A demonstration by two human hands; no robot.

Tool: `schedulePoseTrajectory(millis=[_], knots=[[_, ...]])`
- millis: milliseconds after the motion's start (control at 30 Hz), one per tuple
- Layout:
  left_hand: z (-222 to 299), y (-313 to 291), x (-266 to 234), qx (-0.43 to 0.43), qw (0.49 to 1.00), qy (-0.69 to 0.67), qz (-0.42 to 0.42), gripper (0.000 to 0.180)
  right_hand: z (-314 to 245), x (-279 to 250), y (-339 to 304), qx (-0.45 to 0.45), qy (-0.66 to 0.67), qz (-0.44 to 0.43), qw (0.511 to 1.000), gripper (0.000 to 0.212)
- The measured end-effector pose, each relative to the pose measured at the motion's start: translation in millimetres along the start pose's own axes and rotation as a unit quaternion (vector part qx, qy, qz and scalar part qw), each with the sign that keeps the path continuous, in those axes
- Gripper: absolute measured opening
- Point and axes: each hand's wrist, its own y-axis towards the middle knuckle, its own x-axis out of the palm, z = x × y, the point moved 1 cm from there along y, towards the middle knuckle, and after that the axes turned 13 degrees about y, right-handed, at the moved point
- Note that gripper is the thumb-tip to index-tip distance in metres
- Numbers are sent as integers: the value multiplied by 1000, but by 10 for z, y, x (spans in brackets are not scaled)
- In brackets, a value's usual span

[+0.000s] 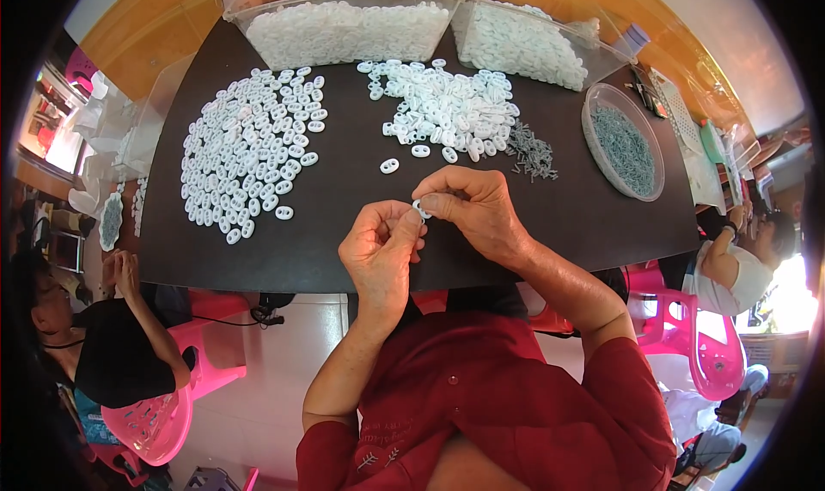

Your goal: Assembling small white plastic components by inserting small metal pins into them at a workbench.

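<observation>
Above the near part of the dark table, my left hand and my right hand meet. Their fingertips pinch one small white oval plastic piece between them, partly covered by the fingers. Just beyond it lie a few loose white pieces. Farther back is a heap of white pieces, with a small pile of grey screws at its right edge. To the left spreads a wide group of white oval two-holed pieces.
Two transparent bins full of white pieces stand along the back. A round transparent dish of grey screws sits at the right. People work on both sides, near pink plastic chairs.
</observation>
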Motion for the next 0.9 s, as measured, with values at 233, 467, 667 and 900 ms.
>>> schedulePoseTrajectory(millis=[233, 467, 667, 900], knots=[[-65, 21, -19, 1, 999, -40, 3, 12, -38, 43, 4, -32, -33, 7, 999, 9], [-32, 53, -30, 21, 999, -35, -34, 24, -10, -3, 31, 15, -9, -5, 1000, 10], [-55, 42, -11, 30, 997, -71, -12, 22, -8, 83, -57, -28, 12, 7, 1000, 12], [-23, 35, 29, 51, 994, -93, 5, 20, 27, 111, -148, -167, -133, 24, 977, 27]])
